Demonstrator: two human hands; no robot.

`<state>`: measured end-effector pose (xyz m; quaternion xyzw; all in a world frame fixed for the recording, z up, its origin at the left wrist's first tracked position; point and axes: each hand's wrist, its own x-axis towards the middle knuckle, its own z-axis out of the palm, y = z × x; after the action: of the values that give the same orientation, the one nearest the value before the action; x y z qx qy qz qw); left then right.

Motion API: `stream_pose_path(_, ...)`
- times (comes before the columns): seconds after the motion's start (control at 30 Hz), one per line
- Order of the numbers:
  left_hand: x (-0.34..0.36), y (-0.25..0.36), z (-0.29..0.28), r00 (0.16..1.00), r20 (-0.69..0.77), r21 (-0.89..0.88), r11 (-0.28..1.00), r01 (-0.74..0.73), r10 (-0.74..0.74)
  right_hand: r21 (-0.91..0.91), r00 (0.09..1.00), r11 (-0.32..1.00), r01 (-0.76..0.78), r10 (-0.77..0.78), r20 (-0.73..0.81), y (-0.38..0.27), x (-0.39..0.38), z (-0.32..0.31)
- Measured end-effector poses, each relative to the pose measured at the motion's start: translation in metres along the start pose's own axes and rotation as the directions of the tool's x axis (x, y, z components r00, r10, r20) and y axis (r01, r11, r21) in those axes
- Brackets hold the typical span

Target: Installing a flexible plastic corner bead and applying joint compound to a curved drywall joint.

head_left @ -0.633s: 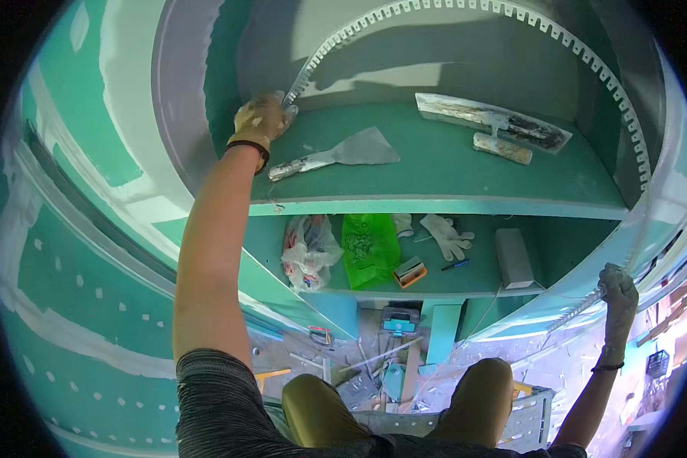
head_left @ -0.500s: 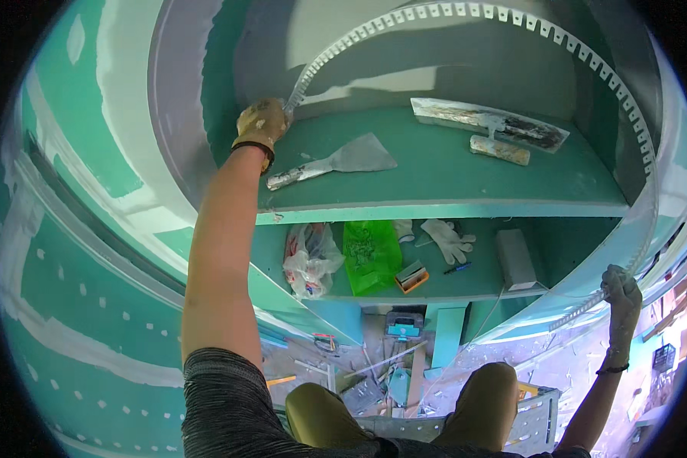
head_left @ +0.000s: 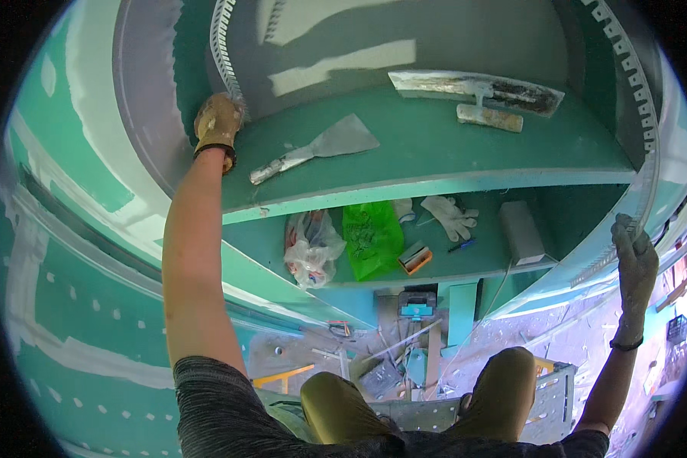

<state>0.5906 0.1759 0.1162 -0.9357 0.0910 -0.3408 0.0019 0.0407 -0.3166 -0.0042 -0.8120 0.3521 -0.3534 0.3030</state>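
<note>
A long white flexible arch corner bead (head_left: 221,49), with notched tabs along one edge, bends in a wide arc whose top runs out of the picture. My gloved left hand (head_left: 219,122) is closed around its left end, at the left inner side of the rounded niche. On the right, my gloved right hand (head_left: 635,271) grips the bead lower down, outside the niche edge, with a tail of it hanging past the fingers. Below the arc, a wide putty knife (head_left: 342,141) and a plaster-smeared finishing trowel (head_left: 435,84) lie on the green upper shelf (head_left: 435,156).
The lower shelf holds a clear plastic bag (head_left: 313,248), a green bag (head_left: 372,240), white gloves (head_left: 452,219), a small orange box (head_left: 415,259), a blue pen (head_left: 461,245) and a grey block (head_left: 521,233). Under my knees is a perforated metal platform (head_left: 546,404); debris and a toolbox (head_left: 417,304) lie below.
My left hand has moved left with the bead's end, toward the niche's side. My right hand has risen slightly and moved right. The arc is wider, its top now out of view.
</note>
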Motion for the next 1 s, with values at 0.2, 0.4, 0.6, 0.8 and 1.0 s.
stream_pose_path(0.2,0.010,-0.040,0.041,0.998,-0.047,0.039,0.999,-0.036,0.038,0.148,0.998,0.988,0.054,-0.060,0.036,0.020,-0.006,0.006)
stream_pose_path(0.4,0.017,-0.050,0.074,0.998,-0.004,0.119,0.991,-0.066,0.067,0.193,0.999,0.981,-0.010,0.003,0.037,0.018,-0.014,0.013)
stream_pose_path(0.6,0.019,-0.035,0.042,0.985,0.058,0.063,0.985,0.159,-0.163,0.068,0.999,0.997,0.026,-0.027,0.016,-0.005,-0.017,0.017)
stream_pose_path(0.8,0.012,-0.015,0.026,0.991,0.079,0.179,0.980,0.089,-0.104,-0.044,1.000,0.999,0.010,-0.011,-0.012,-0.021,-0.012,0.024)
stream_pose_path(1.0,0.024,-0.020,0.032,0.991,0.055,0.173,0.978,0.115,-0.126,0.075,0.998,0.997,0.034,-0.030,-0.054,-0.009,-0.004,0.036)
